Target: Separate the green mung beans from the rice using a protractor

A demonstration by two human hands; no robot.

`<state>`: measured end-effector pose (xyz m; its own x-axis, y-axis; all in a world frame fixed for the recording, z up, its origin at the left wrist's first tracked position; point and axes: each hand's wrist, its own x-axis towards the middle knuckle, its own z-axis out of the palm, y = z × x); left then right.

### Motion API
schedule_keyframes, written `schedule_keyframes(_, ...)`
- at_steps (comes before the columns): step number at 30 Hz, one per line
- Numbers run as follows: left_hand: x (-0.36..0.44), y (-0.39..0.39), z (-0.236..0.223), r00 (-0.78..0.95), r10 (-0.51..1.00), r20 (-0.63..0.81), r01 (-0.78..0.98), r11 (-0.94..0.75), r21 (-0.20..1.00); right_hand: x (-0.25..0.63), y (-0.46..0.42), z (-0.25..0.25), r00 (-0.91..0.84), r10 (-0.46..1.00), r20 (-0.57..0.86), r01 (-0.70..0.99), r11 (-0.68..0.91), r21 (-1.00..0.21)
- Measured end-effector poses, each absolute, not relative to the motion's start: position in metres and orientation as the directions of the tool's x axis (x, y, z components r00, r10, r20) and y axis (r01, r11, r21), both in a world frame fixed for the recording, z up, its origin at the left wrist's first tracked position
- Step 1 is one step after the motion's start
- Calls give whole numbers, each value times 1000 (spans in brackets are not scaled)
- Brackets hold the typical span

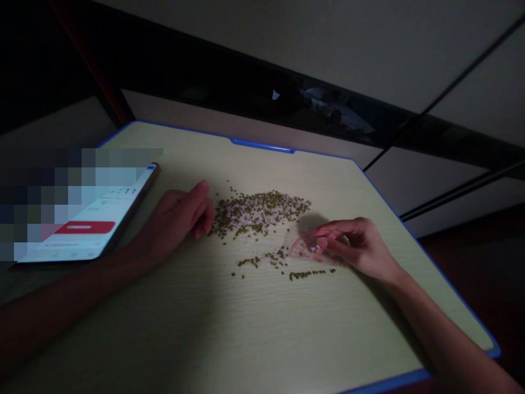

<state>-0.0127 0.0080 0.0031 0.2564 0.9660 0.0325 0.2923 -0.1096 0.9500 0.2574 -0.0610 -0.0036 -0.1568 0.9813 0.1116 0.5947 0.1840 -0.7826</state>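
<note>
My right hand [361,246] pinches a clear plastic set square [301,249] with red protractor markings between thumb and fingers. The tool lies low over the table, near the right end of a mixed pile of green beans and pale grains [262,210]. Below its edge runs a short row of green beans [307,274]; a looser scatter of beans and grains [262,258] lies to its left. My left hand [184,210] rests on its side at the pile's left end, fingers curled in and thumb on top. Nothing shows in it, though its palm is hidden.
A pale wood-grain table [246,328] with a blue rim carries everything. On the left a lit tablet or phone [102,219] lies beside my left forearm, partly pixelated. Behind the table stand pale cabinet panels [307,33] with a dark glossy band [229,93].
</note>
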Motion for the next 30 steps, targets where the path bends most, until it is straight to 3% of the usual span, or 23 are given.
schedule_keyframes(16,-11,7,5,248,969,11,306,-89,948,255,-58,-5,-50,992,113,590,121,-798)
schedule_keyframes(30,-10,6,5,246,969,19,296,-94,950,256,-58,-6,-144,981,127,506,183,-843)
